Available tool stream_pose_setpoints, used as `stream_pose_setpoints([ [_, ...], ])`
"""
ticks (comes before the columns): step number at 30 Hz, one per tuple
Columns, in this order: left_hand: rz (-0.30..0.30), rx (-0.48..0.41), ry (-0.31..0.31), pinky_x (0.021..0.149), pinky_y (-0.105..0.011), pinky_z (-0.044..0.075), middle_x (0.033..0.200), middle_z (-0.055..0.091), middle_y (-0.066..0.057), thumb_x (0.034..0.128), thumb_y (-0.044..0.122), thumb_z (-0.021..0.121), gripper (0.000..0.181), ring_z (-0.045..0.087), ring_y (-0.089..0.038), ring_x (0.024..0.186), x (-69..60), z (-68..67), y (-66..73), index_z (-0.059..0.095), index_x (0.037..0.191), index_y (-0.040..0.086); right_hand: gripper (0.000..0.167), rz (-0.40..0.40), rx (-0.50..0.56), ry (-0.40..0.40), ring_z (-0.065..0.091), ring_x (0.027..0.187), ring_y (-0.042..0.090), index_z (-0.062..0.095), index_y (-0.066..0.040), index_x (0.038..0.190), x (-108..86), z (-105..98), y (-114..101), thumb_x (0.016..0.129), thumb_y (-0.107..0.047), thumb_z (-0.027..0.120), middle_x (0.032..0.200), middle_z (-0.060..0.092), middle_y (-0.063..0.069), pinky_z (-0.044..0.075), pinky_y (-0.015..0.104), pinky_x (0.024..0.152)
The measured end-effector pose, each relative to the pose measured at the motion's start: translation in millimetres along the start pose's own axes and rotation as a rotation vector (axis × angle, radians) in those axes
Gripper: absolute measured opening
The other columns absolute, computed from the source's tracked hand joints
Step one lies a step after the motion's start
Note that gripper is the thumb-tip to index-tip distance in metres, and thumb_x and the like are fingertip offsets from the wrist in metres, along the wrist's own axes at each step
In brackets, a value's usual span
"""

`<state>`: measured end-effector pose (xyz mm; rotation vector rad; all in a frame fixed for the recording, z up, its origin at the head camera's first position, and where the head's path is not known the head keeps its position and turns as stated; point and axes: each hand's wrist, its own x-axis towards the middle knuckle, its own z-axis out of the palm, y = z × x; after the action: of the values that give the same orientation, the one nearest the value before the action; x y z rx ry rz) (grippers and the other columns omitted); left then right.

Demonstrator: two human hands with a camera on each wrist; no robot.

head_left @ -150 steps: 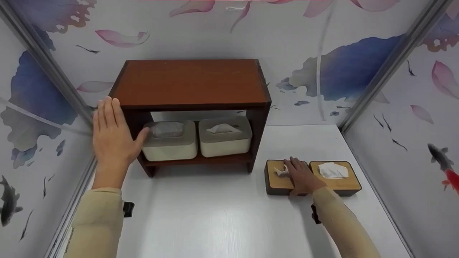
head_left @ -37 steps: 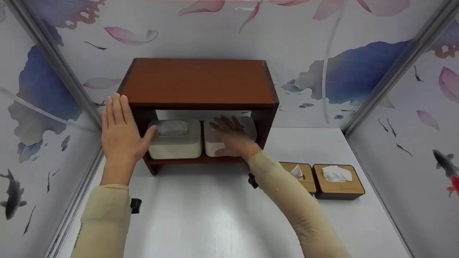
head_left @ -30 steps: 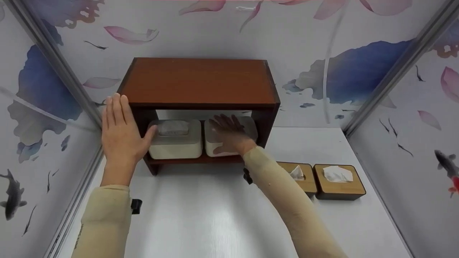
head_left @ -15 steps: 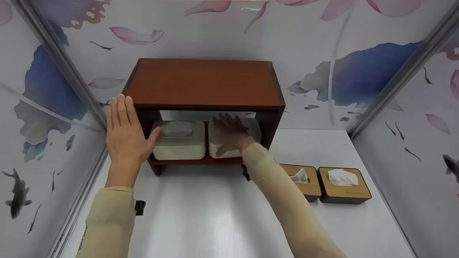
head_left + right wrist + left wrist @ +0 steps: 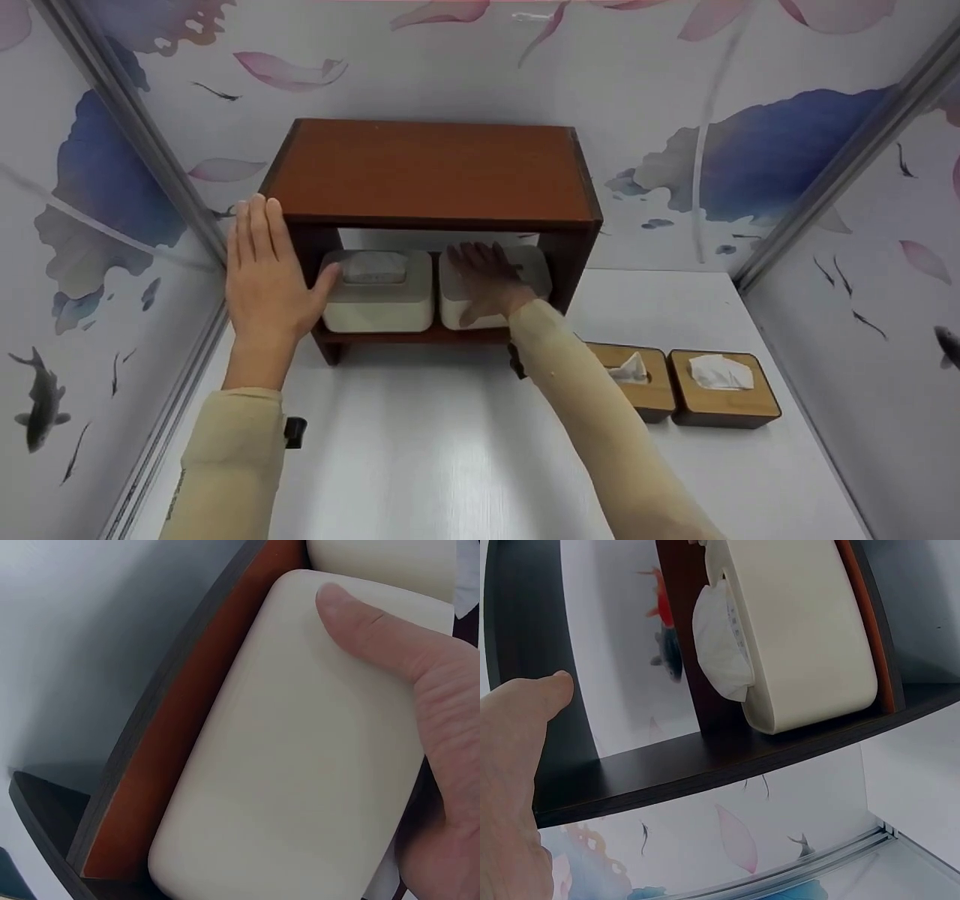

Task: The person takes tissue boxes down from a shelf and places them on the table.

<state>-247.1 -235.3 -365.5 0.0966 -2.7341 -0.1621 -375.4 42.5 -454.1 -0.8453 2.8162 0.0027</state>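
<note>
My left hand (image 5: 268, 289) lies with straight fingers along the left side panel of a small reddish-brown wooden shelf (image 5: 435, 172). Its thumb (image 5: 553, 694) points across the opening, near the left cream tissue box (image 5: 379, 311). My right hand (image 5: 487, 281) rests over the right cream tissue box (image 5: 532, 270), its spread fingers on the lid. The right thumb (image 5: 360, 622) lies on that box's front face (image 5: 289, 742). Both cream boxes stand side by side in the shelf. The hand covers most of the right box's lid, and its fingertips are hidden in the right wrist view.
Two tissue boxes with wood-look lids, a left one (image 5: 652, 379) and a right one (image 5: 724, 401), stand on the white table (image 5: 420, 450) right of the shelf. My right forearm partly hides the left one. Printed panels (image 5: 465, 67) close off the back and sides.
My right hand has gone from the left wood-lidded tissue box to the right cream tissue box in the shelf and stayed there over the last second. The left hand has kept its place.
</note>
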Motion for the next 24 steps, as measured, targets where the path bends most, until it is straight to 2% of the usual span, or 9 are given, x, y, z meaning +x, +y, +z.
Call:
stream_pose_setpoints([
  [6,0.002,-0.008,-0.001,0.126,-0.047,0.001,0.164,-0.007,-0.018,0.0934,0.057,0.052,0.104,-0.007,-0.033,0.153,-0.5,-0.2,-0.1,-0.012,0.155,0.005,0.123,-0.012,-0.005,0.011,0.005,0.153,0.029,0.000,-0.017,0.159,1.8,1.3,0.7,0.073,-0.054,0.080,0.166,0.005,0.007,0.004,0.047,0.126],
  [14,0.001,0.002,-0.019,0.126,-0.047,0.001,0.164,-0.010,-0.017,0.0938,0.057,0.051,0.104,-0.009,-0.034,0.153,0.2,-1.0,0.6,-0.015,0.155,0.005,0.123,-0.023,0.040,0.045,0.010,0.152,0.030,0.006,-0.017,0.159,1.4,1.1,3.1,0.070,-0.051,0.084,0.163,0.015,0.008,0.006,0.046,0.126],
  [24,-0.008,-0.012,-0.009,0.126,-0.048,0.002,0.164,-0.010,-0.016,0.0930,0.057,0.054,0.105,-0.009,-0.033,0.153,-0.3,1.1,-1.0,-0.014,0.155,0.006,0.122,-0.009,0.042,0.051,0.006,0.152,0.032,0.004,-0.021,0.159,-3.9,3.4,-0.4,0.071,-0.056,0.081,0.161,0.013,0.006,0.010,0.049,0.125],
])
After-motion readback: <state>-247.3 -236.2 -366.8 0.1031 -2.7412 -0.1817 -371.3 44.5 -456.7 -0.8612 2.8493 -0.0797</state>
